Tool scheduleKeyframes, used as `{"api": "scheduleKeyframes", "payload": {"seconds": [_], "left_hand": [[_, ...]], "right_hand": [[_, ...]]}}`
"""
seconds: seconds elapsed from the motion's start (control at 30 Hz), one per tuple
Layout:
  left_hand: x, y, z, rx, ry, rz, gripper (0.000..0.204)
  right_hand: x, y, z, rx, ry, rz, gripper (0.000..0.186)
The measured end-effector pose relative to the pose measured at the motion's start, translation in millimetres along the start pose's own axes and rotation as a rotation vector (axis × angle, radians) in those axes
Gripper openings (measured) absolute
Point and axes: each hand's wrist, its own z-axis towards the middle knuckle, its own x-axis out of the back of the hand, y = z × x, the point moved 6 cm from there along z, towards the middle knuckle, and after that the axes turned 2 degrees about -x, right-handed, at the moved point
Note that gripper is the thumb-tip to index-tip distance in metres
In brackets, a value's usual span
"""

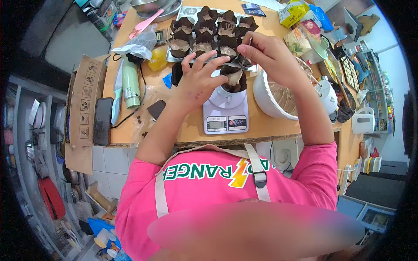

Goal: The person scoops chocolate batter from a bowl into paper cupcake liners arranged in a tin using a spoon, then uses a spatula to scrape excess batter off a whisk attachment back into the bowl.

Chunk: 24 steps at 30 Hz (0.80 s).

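A brown paper cupcake liner [234, 79] with pale brown batter in it stands on a white digital kitchen scale [226, 106]. My left hand [198, 80] is open beside it, fingers spread, the thumb at the liner's left edge. Above the liner's right side, my right hand [270, 56] pinches a thin metal utensil [250, 41]; its lower end is hard to make out. Just beyond both hands, several more batter-filled dark liners [205, 29] sit in a silver muffin tin [188, 12]. A white mixing bowl [266, 98] smeared with batter stands under my right forearm.
To the left lie a green bottle [130, 85], a black phone [103, 122] and a cardboard box [85, 104]. A pink spatula [146, 24] rests near metal bowls [163, 12] at the back. Right of the bowl are a white hand mixer [326, 96] and several packages [300, 41].
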Motion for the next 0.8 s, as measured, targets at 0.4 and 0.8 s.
{"api": "scheduleKeyframes", "payload": {"seconds": [0.4,0.8], "left_hand": [[2.0,-1.7,-2.1,0.020,-0.020,-0.028,0.026],[2.6,-3.5,-4.5,0.013,-0.006,0.019,0.025]], "right_hand": [[11.0,-4.8,-3.8,0.043,0.064,0.098,0.031],[-9.6,-26.9,-1.6,0.125,-0.007,-0.206,0.026]]}}
